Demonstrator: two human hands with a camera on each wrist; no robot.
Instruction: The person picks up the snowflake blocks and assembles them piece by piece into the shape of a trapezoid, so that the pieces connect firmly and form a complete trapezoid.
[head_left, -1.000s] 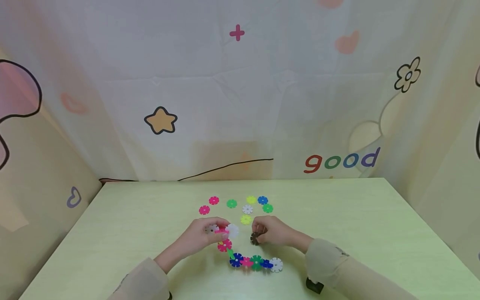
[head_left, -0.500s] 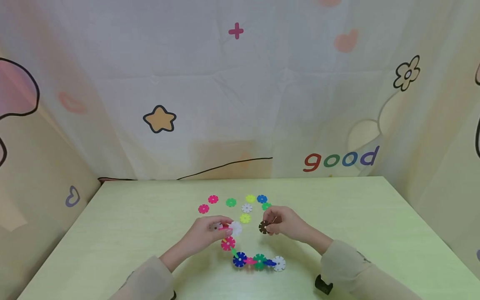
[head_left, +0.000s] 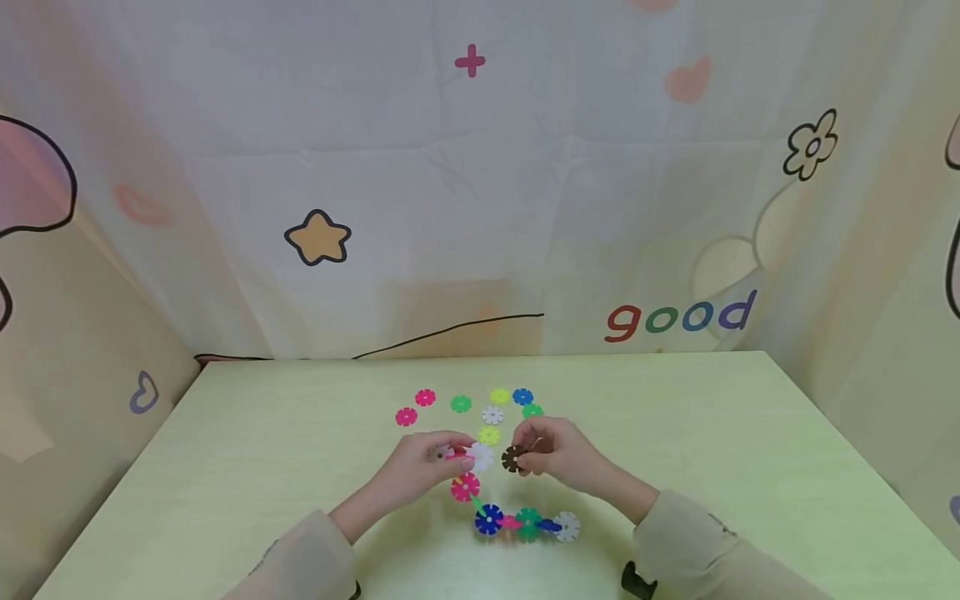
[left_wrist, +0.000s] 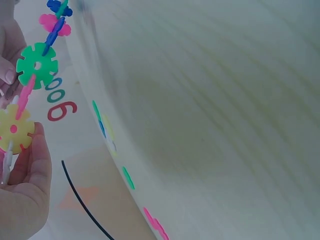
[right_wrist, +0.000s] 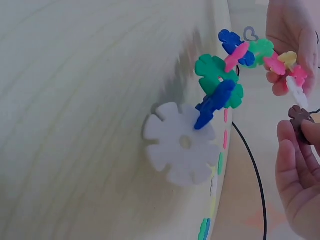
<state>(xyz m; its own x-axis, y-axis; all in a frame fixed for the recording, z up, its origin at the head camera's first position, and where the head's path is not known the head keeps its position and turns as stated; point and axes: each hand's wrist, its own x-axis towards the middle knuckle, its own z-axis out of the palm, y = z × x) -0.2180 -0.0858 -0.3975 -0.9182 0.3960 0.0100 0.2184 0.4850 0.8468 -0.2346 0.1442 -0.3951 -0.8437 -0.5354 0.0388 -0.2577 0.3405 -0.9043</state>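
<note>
My left hand [head_left: 411, 471] pinches one end of a chain of slotted plastic snowflake discs, holding it above the table. A white disc [head_left: 482, 457] sticks out past its fingertips. From there the chain hangs down through a pink disc [head_left: 465, 487] and a dark blue disc [head_left: 489, 519], then runs right to a green disc [head_left: 528, 523] and a white end disc [right_wrist: 182, 145]. Between thumb and fingers my right hand [head_left: 561, 457] pinches a brown snowflake disc [head_left: 513, 458], a short gap right of the upper white disc. A yellow disc [left_wrist: 15, 127] shows at the left fingers in the left wrist view.
Behind the hands, loose discs lie flat on the table [head_left: 300, 433]: two pink ones, including this pink disc [head_left: 406, 417], a green disc [head_left: 461, 403], a white disc [head_left: 492, 415], a blue disc [head_left: 522, 397] and several others. A printed curtain [head_left: 420, 167] hangs at the back.
My right hand has lifted the brown disc off to the right, then brought it back left towards the white disc. My left hand and the chain have shifted slightly right.
</note>
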